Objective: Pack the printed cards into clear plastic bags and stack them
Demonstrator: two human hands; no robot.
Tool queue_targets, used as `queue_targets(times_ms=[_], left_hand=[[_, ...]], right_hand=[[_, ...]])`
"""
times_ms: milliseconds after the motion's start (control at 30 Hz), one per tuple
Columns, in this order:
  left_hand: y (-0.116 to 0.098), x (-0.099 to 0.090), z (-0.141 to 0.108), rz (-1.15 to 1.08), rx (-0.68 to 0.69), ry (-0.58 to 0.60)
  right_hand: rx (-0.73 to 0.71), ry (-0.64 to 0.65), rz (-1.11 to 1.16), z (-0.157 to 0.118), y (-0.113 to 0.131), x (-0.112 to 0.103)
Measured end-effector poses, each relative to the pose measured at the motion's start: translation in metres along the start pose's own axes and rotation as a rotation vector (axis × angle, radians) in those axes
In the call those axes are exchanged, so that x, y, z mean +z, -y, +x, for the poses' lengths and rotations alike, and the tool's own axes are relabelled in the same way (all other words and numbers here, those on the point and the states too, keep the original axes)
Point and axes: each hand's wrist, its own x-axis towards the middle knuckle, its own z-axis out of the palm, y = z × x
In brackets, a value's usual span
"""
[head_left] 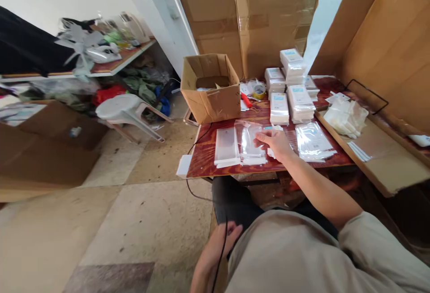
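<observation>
Over the red-brown table, my right hand (276, 144) has its thumb and fingertips pinched at the edge of a clear plastic bag (249, 137). That bag lies on a small pile of similar bags. To its left is a pile of frosted plastic sleeves (227, 146). White slips (271, 152) show partly beneath my right hand. Right of the wrist lies a wider pile of clear packets (313, 140). My left hand (225, 235) rests on my lap near the thigh, holding nothing, fingers loosely bent and apart. A black cord (221, 257) runs across it.
Stacks of wrapped packs (300, 100) stand at the table's back. An open cardboard box (215, 100) sits at the back left, near yellow tape (259, 90) and a red-handled tool (246, 100). A shallow cardboard tray (386, 158) lies right. A white stool (126, 109) stands left.
</observation>
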Motion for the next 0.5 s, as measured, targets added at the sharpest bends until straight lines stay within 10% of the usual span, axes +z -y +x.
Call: queue_targets(times_ms=[167,233,333,400,433,500], left_hand=[[-0.120,0.010,0.033,-0.796,0.437,0.279],[-0.161,-0.029,0.030,-0.995,0.610,-0.046],[-0.211,-0.103,0.027,-1.087,0.877,-1.065],[-0.243,-0.132,0.039,-1.119,1.003,-1.391],[-0.258,-0.134,0.049,-1.187,0.985,-1.529],[-0.284,-0.115,0.076,-1.095,0.821,-1.154]], right_hand=[[-0.151,-0.061,-0.207,0.000,0.009,-0.019],[-0.222,-0.068,-0.331,-0.001,0.013,-0.034],[-0.326,-0.106,-0.489,-0.001,0.016,-0.050],[-0.428,-0.192,-0.548,0.000,0.015,-0.050],[-0.507,-0.256,-0.580,0.000,0.015,-0.047],[-0.749,-0.380,-0.673,-0.002,0.016,-0.040]])
